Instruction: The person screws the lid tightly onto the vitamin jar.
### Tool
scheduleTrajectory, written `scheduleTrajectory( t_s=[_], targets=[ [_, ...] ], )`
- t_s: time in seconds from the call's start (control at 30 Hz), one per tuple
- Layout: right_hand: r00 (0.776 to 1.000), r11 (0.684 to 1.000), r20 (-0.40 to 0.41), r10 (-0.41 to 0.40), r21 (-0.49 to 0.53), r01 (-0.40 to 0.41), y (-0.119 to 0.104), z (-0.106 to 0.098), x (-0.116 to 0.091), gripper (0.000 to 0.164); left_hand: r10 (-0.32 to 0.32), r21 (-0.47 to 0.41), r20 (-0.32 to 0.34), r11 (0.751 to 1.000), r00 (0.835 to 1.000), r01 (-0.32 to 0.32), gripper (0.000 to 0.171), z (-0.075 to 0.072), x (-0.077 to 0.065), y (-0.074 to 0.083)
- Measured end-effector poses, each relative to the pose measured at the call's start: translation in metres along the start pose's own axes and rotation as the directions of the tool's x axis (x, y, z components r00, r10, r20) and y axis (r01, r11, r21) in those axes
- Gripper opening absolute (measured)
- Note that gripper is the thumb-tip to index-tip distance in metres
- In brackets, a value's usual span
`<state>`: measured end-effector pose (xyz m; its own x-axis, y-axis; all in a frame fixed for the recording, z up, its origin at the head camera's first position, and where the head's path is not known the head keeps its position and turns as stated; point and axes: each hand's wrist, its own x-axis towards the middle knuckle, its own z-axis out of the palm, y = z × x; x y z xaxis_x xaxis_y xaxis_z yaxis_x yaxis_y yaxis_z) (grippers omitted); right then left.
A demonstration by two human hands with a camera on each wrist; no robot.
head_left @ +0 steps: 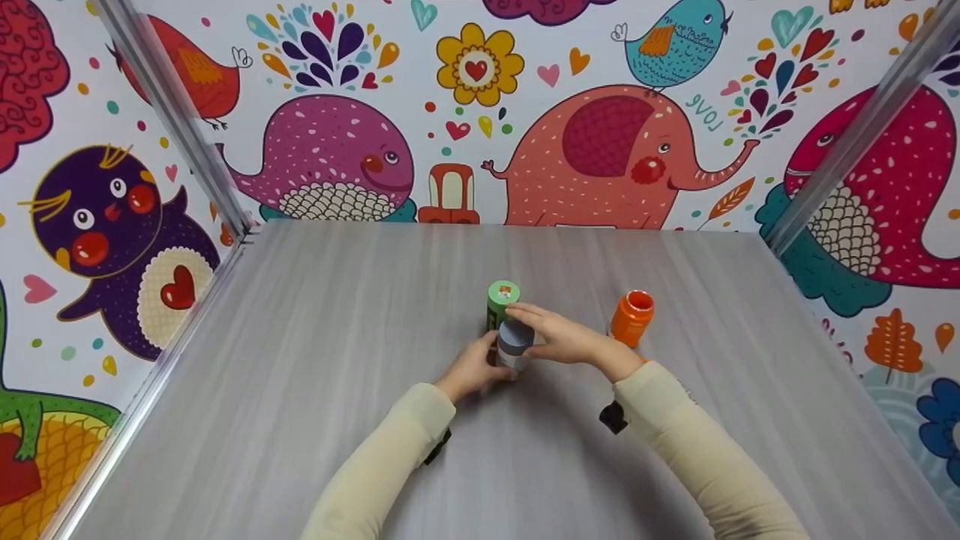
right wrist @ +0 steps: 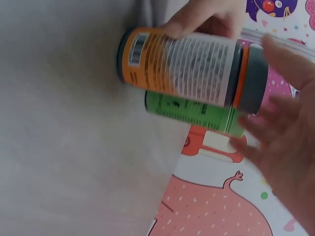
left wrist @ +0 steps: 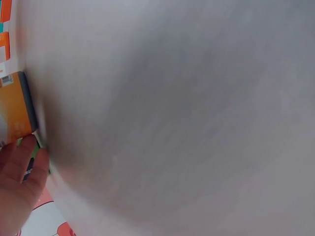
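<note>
"Bright animals cover the wall (head_left: 431,169). What's on the gray desk (head_left: 337,337)?"

"One jar (head_left: 514,352), near the middle of the frame. The left hand (head_left: 474,367) holds it, fingers curled round its side."

"And the right hand (head_left: 566,339)?"

"Its fingers are spread round the gray lid (head_left: 516,334). I can't tell if they touch it."

"What else?"

"A green can (head_left: 501,301) just behind, and an orange bottle (head_left: 632,319) right of the middle."

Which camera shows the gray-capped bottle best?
The right wrist view: the gray-capped bottle appears almost whole, side-on. Head shows its top and some side; left wrist, only its lower part at the edge.
</note>
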<state>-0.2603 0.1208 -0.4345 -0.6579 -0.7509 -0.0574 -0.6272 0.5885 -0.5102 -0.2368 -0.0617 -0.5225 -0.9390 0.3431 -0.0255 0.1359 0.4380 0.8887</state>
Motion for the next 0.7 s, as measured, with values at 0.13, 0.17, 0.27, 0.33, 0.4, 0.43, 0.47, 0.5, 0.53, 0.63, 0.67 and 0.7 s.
scheduleTrajectory(
  t_s=[0.13, 0.17, 0.27, 0.33, 0.4, 0.43, 0.47, 0.5, 0.53, 0.63, 0.67, 0.7],
  targets=[
    [0.994, 0.996, 0.061, -0.094, 0.003, 0.094, 0.0037, -0.0039, -0.0014, 0.058, 0.012, -0.004, -0.002, 1.0, 1.0, -0.012, 0.065, -0.0001, 0.0002, -0.0011],
    [0.993, 0.995, 0.065, -0.1, 0.001, 0.101, 0.0039, -0.0044, -0.0013, 0.056, 0.015, -0.007, -0.002, 1.0, 1.0, -0.015, 0.065, -0.0001, 0.0004, -0.0012],
    [0.992, 0.994, 0.064, -0.105, 0.001, 0.105, 0.0037, -0.0052, -0.0007, 0.052, 0.018, -0.007, -0.006, 1.0, 1.0, -0.018, 0.064, 0.0001, 0.0006, -0.0014],
    [0.994, 0.995, 0.059, -0.097, 0.005, 0.097, 0.0031, -0.0053, 0.0, 0.051, 0.017, -0.009, -0.006, 1.0, 1.0, -0.017, 0.064, 0.0003, 0.0003, -0.0013],
    [0.995, 0.996, 0.051, -0.088, 0.002, 0.088, 0.0024, -0.0053, 0.0005, 0.05, 0.014, -0.009, -0.005, 1.0, 1.0, -0.015, 0.064, 0.0003, 0.0, -0.0008],
    [0.996, 0.997, 0.047, -0.081, 0.002, 0.081, 0.002, -0.0052, 0.0007, 0.049, 0.013, -0.009, -0.005, 1.0, 1.0, -0.013, 0.064, 0.0003, -0.0001, -0.0006],
    [0.996, 0.997, 0.045, -0.071, 0.005, 0.071, 0.0015, -0.0051, 0.001, 0.049, 0.009, -0.008, -0.004, 1.0, 1.0, -0.009, 0.064, 0.0003, -0.0001, -0.0002],
    [0.997, 0.998, 0.043, -0.062, 0.007, 0.061, 0.001, -0.0049, 0.0012, 0.049, 0.006, -0.008, -0.003, 1.0, 1.0, -0.006, 0.065, 0.0002, -0.0001, 0.0001],
    [0.998, 0.999, 0.04, -0.053, 0.007, 0.053, 0.0004, -0.0047, 0.0013, 0.05, 0.003, -0.007, -0.003, 1.0, 1.0, -0.003, 0.065, 0.0001, 0.0, 0.0004],
    [0.999, 0.999, 0.028, -0.038, -0.014, 0.038, -0.0009, -0.0035, 0.0021, 0.051, -0.005, 0.0, -0.002, 1.0, 1.0, 0.005, 0.065, 0.0002, 0.0002, 0.0005],
    [0.999, 0.999, 0.022, -0.036, -0.029, 0.037, -0.0013, -0.0031, 0.0023, 0.052, -0.009, 0.004, -0.001, 1.0, 1.0, 0.009, 0.065, 0.0003, 0.0003, 0.0005],
    [0.999, 0.998, 0.013, -0.04, -0.047, 0.04, -0.0015, -0.0025, 0.0024, 0.052, -0.012, 0.007, 0.0, 1.0, 1.0, 0.012, 0.065, 0.0004, 0.0005, 0.0004]
  ],
)
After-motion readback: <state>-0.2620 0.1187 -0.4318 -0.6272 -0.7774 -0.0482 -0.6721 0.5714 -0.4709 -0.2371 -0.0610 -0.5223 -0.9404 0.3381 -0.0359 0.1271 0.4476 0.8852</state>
